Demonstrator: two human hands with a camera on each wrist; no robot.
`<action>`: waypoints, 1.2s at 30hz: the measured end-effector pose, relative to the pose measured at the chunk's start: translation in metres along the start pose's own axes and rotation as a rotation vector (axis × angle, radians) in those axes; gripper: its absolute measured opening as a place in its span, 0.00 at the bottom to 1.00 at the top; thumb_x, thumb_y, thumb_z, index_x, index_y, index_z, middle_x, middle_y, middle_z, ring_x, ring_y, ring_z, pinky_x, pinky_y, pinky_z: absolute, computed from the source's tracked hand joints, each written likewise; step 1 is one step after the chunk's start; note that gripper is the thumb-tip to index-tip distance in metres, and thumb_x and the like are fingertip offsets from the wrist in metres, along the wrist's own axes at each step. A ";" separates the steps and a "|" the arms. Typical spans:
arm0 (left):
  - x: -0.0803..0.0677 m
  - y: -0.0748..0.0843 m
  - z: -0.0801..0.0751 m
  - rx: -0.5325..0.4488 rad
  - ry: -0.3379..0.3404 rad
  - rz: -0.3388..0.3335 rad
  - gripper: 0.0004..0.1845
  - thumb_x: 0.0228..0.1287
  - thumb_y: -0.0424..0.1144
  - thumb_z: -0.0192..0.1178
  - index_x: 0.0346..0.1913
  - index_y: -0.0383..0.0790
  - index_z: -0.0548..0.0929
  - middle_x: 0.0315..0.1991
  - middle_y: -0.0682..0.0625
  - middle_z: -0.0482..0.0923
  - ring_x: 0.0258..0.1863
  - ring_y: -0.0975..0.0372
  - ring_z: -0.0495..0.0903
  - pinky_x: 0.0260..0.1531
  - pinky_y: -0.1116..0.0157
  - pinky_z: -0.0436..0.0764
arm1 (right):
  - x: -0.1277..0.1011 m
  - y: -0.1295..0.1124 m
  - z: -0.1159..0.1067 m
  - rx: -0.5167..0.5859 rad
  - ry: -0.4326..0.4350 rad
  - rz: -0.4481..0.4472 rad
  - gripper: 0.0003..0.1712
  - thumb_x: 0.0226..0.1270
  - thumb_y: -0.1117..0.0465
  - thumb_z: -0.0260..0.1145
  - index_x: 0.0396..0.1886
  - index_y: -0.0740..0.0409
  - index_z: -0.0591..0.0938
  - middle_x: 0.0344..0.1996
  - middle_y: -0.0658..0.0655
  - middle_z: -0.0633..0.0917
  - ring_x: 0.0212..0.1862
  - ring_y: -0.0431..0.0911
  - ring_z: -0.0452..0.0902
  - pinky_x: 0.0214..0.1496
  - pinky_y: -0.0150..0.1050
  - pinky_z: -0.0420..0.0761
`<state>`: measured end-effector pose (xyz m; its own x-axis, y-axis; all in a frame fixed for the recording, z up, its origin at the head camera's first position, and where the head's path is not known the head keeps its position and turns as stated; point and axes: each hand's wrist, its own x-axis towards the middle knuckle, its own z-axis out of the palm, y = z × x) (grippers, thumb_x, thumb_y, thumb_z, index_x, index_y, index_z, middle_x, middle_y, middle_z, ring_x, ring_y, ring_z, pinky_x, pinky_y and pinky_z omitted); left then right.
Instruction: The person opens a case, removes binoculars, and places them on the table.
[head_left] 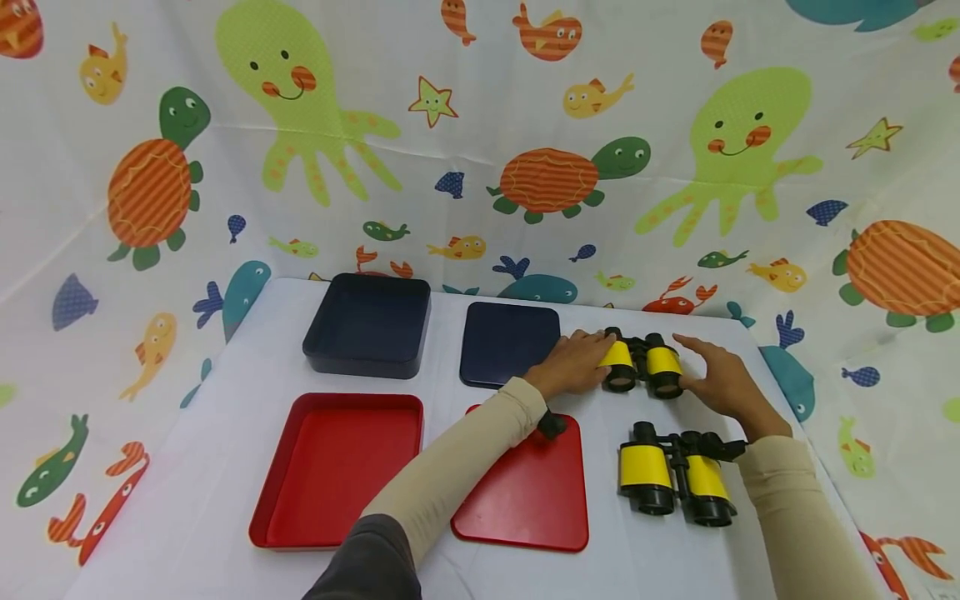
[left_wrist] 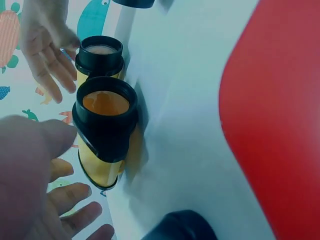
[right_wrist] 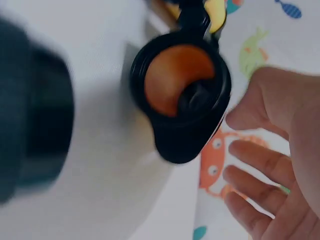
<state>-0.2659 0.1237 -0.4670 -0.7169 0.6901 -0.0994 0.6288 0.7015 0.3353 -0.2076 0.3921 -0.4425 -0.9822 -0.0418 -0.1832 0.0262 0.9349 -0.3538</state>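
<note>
A yellow and black pair of binoculars (head_left: 663,360) lies at the table's far right, between my two hands. My left hand (head_left: 573,365) is at its left barrel, fingertips right at the yellow band; in the left wrist view the fingers (left_wrist: 75,197) are spread, thumb apart from them. Just off the right barrel is my right hand (head_left: 726,383), its fingers (right_wrist: 262,190) extended and a gap showing beside the black eyepiece end (right_wrist: 182,145). A second, matching pair of binoculars (head_left: 645,467) lies nearer, just left of my right sleeve.
On the left stand a dark blue tray (head_left: 367,367) and, nearer, a red tray (head_left: 405,404). Flat dark blue (head_left: 502,342) and red (head_left: 532,500) lids lie in the middle, my left forearm crossing over the red one. A printed curtain (head_left: 465,125) hangs behind the table.
</note>
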 end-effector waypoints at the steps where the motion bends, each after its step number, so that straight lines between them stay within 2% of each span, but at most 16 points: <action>1: -0.001 -0.001 0.000 0.001 0.003 -0.003 0.35 0.86 0.52 0.48 0.87 0.49 0.54 0.86 0.49 0.56 0.83 0.54 0.61 0.80 0.52 0.65 | 0.000 -0.003 0.000 -0.005 0.018 -0.014 0.45 0.75 0.62 0.67 0.86 0.54 0.59 0.79 0.77 0.63 0.77 0.79 0.56 0.73 0.79 0.60; 5: -0.006 -0.004 -0.002 0.003 0.023 -0.039 0.35 0.86 0.56 0.44 0.87 0.48 0.55 0.86 0.45 0.55 0.84 0.51 0.59 0.82 0.51 0.63 | -0.001 -0.016 0.002 -0.001 0.085 -0.081 0.37 0.80 0.62 0.61 0.84 0.58 0.62 0.78 0.77 0.66 0.76 0.77 0.58 0.75 0.78 0.61; 8: -0.011 -0.005 -0.003 0.015 0.039 -0.077 0.35 0.86 0.58 0.42 0.86 0.48 0.56 0.86 0.41 0.55 0.84 0.48 0.58 0.82 0.50 0.62 | -0.001 -0.028 0.004 0.000 0.115 -0.117 0.35 0.83 0.57 0.60 0.83 0.60 0.63 0.78 0.78 0.65 0.76 0.78 0.56 0.75 0.78 0.58; 13: -0.022 -0.007 -0.006 0.073 0.052 -0.135 0.36 0.86 0.61 0.40 0.86 0.48 0.56 0.87 0.38 0.51 0.86 0.44 0.51 0.82 0.49 0.61 | -0.001 -0.046 0.009 -0.001 0.112 -0.115 0.40 0.85 0.46 0.58 0.85 0.59 0.60 0.81 0.78 0.58 0.79 0.81 0.47 0.76 0.82 0.50; 17: -0.031 -0.009 -0.010 0.107 0.056 -0.154 0.37 0.86 0.62 0.39 0.87 0.49 0.54 0.87 0.36 0.47 0.87 0.39 0.46 0.83 0.44 0.58 | 0.001 -0.058 0.014 -0.027 0.109 -0.119 0.45 0.83 0.40 0.57 0.86 0.59 0.57 0.82 0.78 0.53 0.80 0.83 0.41 0.75 0.84 0.44; 21: -0.039 -0.011 -0.013 0.161 0.067 -0.170 0.38 0.85 0.64 0.38 0.87 0.49 0.53 0.87 0.34 0.46 0.86 0.35 0.45 0.82 0.39 0.58 | 0.002 -0.068 0.019 -0.079 0.104 -0.132 0.48 0.82 0.34 0.54 0.87 0.58 0.55 0.83 0.79 0.51 0.81 0.83 0.38 0.75 0.85 0.40; 30: -0.053 -0.020 -0.014 0.342 0.100 -0.207 0.41 0.83 0.67 0.37 0.87 0.46 0.54 0.87 0.36 0.46 0.86 0.35 0.41 0.82 0.36 0.55 | 0.002 -0.096 0.026 -0.103 0.070 -0.133 0.51 0.82 0.28 0.46 0.88 0.53 0.48 0.85 0.73 0.44 0.84 0.79 0.29 0.77 0.83 0.30; 36: -0.067 -0.027 -0.020 0.378 0.134 -0.207 0.41 0.83 0.67 0.38 0.86 0.46 0.57 0.87 0.35 0.47 0.85 0.32 0.43 0.81 0.34 0.56 | 0.002 -0.111 0.032 -0.147 0.117 -0.135 0.50 0.82 0.28 0.43 0.89 0.53 0.46 0.86 0.71 0.43 0.84 0.77 0.27 0.78 0.82 0.31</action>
<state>-0.2406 0.0553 -0.4510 -0.8563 0.5164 0.0017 0.5158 0.8554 -0.0473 -0.2067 0.2768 -0.4333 -0.9900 -0.1368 -0.0329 -0.1258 0.9652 -0.2292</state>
